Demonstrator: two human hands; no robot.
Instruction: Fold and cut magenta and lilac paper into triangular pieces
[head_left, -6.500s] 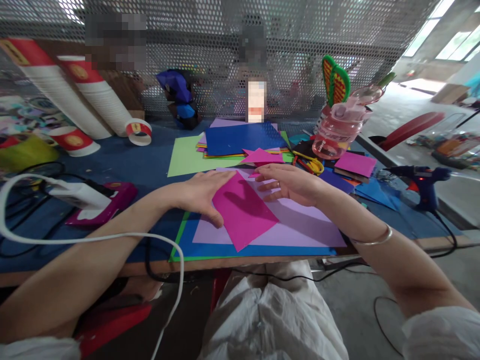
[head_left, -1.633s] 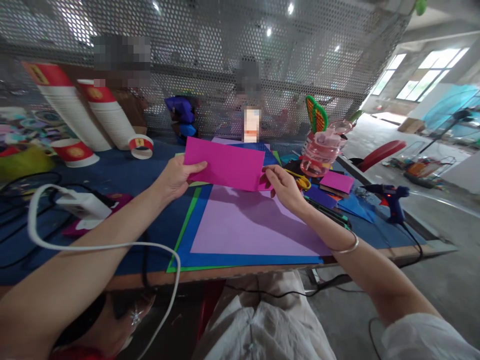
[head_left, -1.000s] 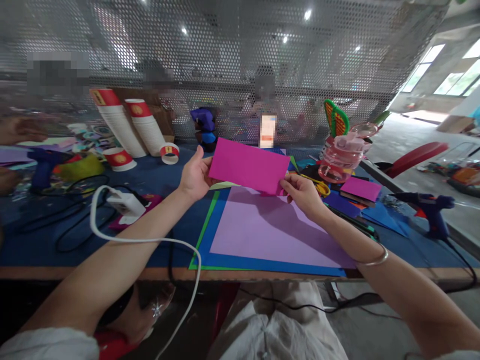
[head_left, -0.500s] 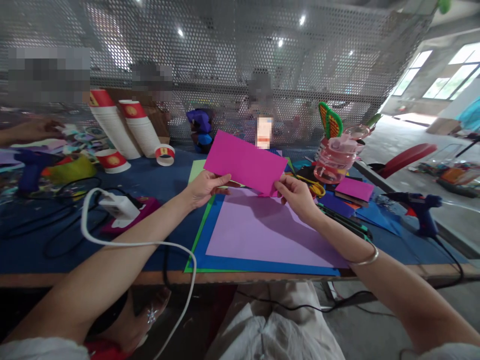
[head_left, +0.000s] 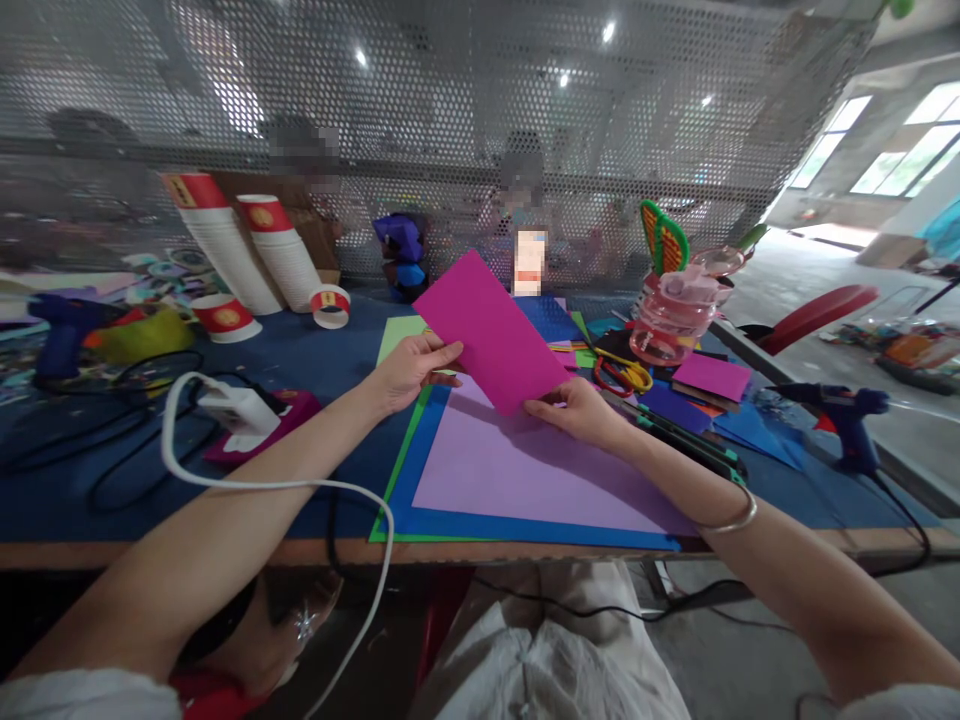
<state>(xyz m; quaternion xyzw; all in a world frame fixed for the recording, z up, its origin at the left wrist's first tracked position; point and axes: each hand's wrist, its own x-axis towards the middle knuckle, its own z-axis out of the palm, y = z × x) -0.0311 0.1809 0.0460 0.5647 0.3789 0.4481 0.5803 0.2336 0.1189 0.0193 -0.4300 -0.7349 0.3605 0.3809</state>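
Note:
A magenta sheet of paper (head_left: 491,335) is held up at a slant between my two hands. My left hand (head_left: 415,375) pinches its left edge, thumb toward me. At the lower right corner, my right hand (head_left: 581,412) grips the sheet between thumb and fingers. Beneath both hands lies a large lilac sheet (head_left: 510,475), on top of a blue sheet (head_left: 427,520) and green paper (head_left: 390,500). To the right of my right hand are black-and-green pens or cutters (head_left: 694,445) and yellow-handled scissors (head_left: 636,374).
Stacked paper cups (head_left: 281,255) stand at the back left. A power strip (head_left: 300,412) with a white plug and cable (head_left: 360,490) lies near my left forearm. Glue guns (head_left: 844,410) (head_left: 64,330) rest at both sides. A pink jar (head_left: 675,315) stands back right.
The magenta sheet has turned clockwise, its right end now lower. My right hand has shifted down and slightly left with it, while my left hand stays nearly in place.

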